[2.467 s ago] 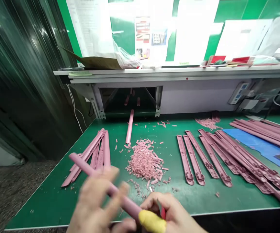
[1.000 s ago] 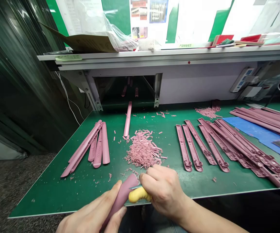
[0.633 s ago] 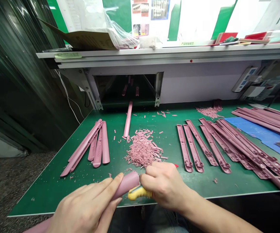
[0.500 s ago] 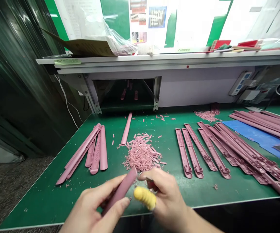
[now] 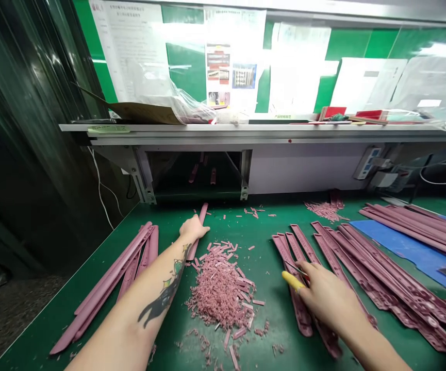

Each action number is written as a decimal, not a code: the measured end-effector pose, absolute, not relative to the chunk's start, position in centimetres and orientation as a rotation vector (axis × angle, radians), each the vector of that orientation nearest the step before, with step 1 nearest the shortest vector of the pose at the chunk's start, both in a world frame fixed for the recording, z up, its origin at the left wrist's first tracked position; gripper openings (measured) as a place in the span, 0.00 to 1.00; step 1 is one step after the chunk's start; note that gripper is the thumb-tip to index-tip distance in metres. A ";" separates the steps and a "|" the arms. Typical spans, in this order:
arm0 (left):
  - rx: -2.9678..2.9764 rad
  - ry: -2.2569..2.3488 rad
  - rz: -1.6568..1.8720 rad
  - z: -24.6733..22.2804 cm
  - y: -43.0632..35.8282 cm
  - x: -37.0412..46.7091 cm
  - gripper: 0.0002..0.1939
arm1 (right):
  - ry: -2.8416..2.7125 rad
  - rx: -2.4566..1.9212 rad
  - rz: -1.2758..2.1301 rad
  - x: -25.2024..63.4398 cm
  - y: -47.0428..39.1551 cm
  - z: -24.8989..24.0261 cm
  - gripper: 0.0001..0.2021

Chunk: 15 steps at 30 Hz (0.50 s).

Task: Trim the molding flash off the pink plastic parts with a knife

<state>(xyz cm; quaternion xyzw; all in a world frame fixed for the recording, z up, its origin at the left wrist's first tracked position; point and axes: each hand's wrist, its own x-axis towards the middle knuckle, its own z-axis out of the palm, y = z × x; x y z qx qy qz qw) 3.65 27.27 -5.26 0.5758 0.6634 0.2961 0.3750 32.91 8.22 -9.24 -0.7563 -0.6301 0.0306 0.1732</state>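
The left hand (image 5: 192, 228) is stretched way out across the counter (image 5: 269, 330) and sits on the lone pink strip (image 5: 197, 232) lying just in front of the conveyor opening (image 5: 194, 172). Fingers are curled over it, looks like a grip closing on the strip, though I can't tell if it's fully pinched yet. The right hand (image 5: 325, 293) is down on the near end of the row of pink strips (image 5: 303, 278) to the right, wrapped around a small knife (image 5: 294, 281) with a yellow finger cover at the thumb and a thin blade poking forward.

So my read: this is the fetch step, grabbing a fresh piece while the cutting hand waits. Next move probably calls for pulling that strip back toward the body and bringing the blade to its end, keeping the tip away from the other fingers.

Between the two hands is a big pile of pink shavings (image 5: 218, 291). Off to the left there's a bundle of pink strips (image 5: 118, 278), and far right more long ones on a blue mat (image 5: 412, 247). Above it all a shelf (image 5: 246, 129) with papers and a plastic bag.
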 end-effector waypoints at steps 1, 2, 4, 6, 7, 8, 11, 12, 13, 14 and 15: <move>1.445 1.680 0.718 -4.9 27.7 3.8 0.18 | -1.779 -2.105 0.104 32.5 8.2 -9.0 0.16; 1.419 1.642 0.683 -4.5 27.6 3.9 0.18 | -1.775 -2.036 0.159 31.7 8.1 -8.7 0.15; 1.377 1.521 0.626 -4.0 25.8 4.2 0.18 | -1.742 -1.808 0.385 29.4 8.0 -8.0 0.15; 1.341 1.363 0.583 -4.0 21.9 4.1 0.16 | -1.617 -1.536 0.643 26.7 8.0 -7.2 0.15; 1.323 1.276 0.569 -4.2 19.3 4.0 0.15 | -1.536 -1.414 0.750 25.3 8.0 -6.9 0.16; 1.307 1.186 0.548 -4.5 16.3 3.8 0.16 | -1.463 -1.304 0.852 23.9 7.9 -6.7 0.17; 1.243 0.957 0.536 -6.2 7.5 3.2 0.28 | -1.339 -1.047 1.132 19.9 7.0 -6.7 0.17; 1.204 0.918 0.578 -6.9 5.2 3.0 0.30 | -1.318 -0.987 1.203 18.7 6.4 -6.8 0.17; 1.165 0.878 0.606 -7.6 3.4 2.7 0.31 | -1.301 -0.942 1.254 17.7 5.7 -6.9 0.19; 1.123 0.848 0.636 -8.3 2.0 2.5 0.31 | -1.292 -0.916 1.292 16.8 5.1 -7.0 0.20; 1.085 0.822 0.667 -8.9 1.0 2.1 0.31 | -1.292 -0.906 1.315 16.1 4.4 -7.1 0.22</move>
